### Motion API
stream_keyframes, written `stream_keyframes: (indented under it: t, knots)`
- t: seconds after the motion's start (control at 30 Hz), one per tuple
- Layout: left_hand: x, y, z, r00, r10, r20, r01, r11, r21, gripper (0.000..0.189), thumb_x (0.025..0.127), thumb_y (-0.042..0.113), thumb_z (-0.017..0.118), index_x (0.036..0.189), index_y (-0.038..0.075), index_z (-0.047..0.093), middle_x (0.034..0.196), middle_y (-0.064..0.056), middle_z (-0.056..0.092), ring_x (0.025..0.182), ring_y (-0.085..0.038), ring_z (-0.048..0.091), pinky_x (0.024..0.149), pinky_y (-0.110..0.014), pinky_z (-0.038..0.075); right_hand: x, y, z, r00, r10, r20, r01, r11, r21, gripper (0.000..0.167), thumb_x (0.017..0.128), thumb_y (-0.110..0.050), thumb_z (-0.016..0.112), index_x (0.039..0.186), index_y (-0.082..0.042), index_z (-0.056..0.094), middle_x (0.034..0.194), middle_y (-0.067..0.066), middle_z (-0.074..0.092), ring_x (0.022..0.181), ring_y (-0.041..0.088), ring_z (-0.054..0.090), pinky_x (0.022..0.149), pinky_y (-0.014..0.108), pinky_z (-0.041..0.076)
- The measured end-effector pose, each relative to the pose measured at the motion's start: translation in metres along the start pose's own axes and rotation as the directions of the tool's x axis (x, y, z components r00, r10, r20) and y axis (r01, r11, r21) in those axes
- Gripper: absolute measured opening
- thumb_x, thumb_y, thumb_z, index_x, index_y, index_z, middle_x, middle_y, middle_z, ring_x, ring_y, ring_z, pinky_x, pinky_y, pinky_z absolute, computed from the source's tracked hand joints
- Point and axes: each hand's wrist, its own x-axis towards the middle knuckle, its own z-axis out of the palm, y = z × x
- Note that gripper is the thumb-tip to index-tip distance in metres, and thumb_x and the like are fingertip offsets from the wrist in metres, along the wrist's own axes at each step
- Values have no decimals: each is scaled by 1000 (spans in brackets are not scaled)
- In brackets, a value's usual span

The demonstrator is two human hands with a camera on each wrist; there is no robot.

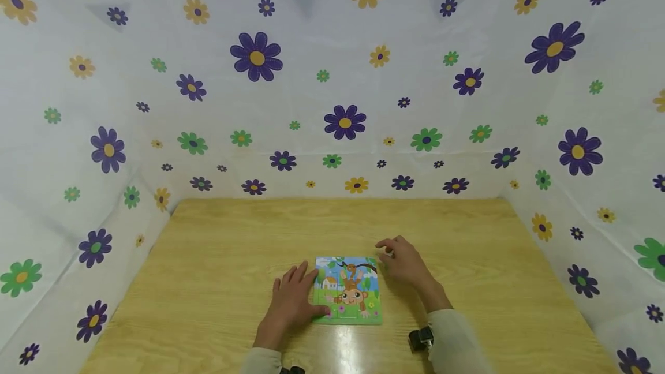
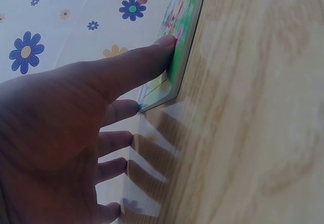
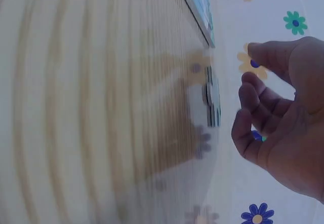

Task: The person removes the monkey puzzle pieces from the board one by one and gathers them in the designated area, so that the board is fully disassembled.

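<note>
A square jigsaw puzzle (image 1: pixel 352 290) with a monkey hanging from a branch lies flat on the wooden table. My left hand (image 1: pixel 295 299) rests at its left side, thumb on the lower left corner. In the left wrist view the fingers (image 2: pixel 115 142) spread out, the index fingertip right at the puzzle's edge. Beyond the puzzle's right edge hovers my right hand (image 1: pixel 407 264), its fingers loosely bent and holding nothing. Under it, the right wrist view shows a loose puzzle piece (image 3: pixel 212 98) on the table, hidden by the hand in the head view.
The wooden table (image 1: pixel 223 247) stretches around the puzzle on every side. White sheets with printed flowers (image 1: pixel 343 74) wall it in at the back, left and right. A small black camera (image 1: pixel 421 338) is strapped at the right wrist.
</note>
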Motion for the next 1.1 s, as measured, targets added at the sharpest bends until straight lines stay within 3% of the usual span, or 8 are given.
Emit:
stream_keyframes:
  t: [0.2, 0.37, 0.5, 0.7, 0.93, 1.1]
  knots:
    - [-4, 0, 3, 1000, 2, 8, -2, 1000, -10, 95, 70, 60, 76, 146, 13, 44, 157, -15, 31, 144, -42, 26, 111, -71, 17, 1, -13, 21, 996, -87, 38, 86, 996, 26, 22, 94, -13, 62, 115, -14, 68, 99, 5, 57, 81, 12, 55, 69, 31, 47]
    - [-7, -1, 5, 1000, -13, 16, 13, 1000, -8, 95, 70, 62, 75, 146, 14, 44, 157, -15, 30, 144, -42, 25, 110, -71, 17, -1, -26, 35, 980, -165, 108, 159, 986, 58, 25, 95, -13, 60, 120, -12, 66, 103, 5, 56, 76, 10, 50, 67, 26, 45]
    - [-9, -2, 5, 1000, -20, 19, 21, 1000, -17, 95, 70, 62, 75, 146, 14, 45, 157, -15, 30, 144, -43, 25, 110, -72, 17, -2, -36, 41, 969, -194, 153, 185, 980, 71, 28, 97, -17, 59, 124, -12, 64, 107, 5, 56, 77, 10, 54, 68, 26, 47]
    - [-6, -2, 5, 1000, 1, 9, -1, 1000, -21, 93, 71, 60, 75, 145, 13, 45, 157, -16, 31, 143, -43, 27, 109, -72, 17, 0, -45, 47, 962, -223, 159, 225, 974, 5, 27, 97, -17, 57, 123, -16, 66, 107, 2, 58, 91, 14, 55, 75, 33, 49]
    - [-2, 0, 3, 1000, -3, 2, 3, 1000, -18, 93, 71, 60, 76, 146, 14, 45, 157, -14, 31, 143, -41, 26, 110, -71, 17, 2, -50, 48, 959, -239, 156, 243, 970, -11, 26, 96, -15, 58, 120, -16, 67, 105, 2, 57, 89, 14, 51, 73, 31, 45]
    - [-2, 1, 0, 1000, 2, -1, -2, 1000, -22, 92, 71, 58, 77, 146, 13, 45, 157, -15, 31, 143, -42, 27, 109, -72, 17, 4, -51, 50, 950, -238, 200, 257, 963, -76, 28, 96, -17, 57, 123, -15, 67, 104, 2, 54, 89, 15, 46, 70, 29, 40]
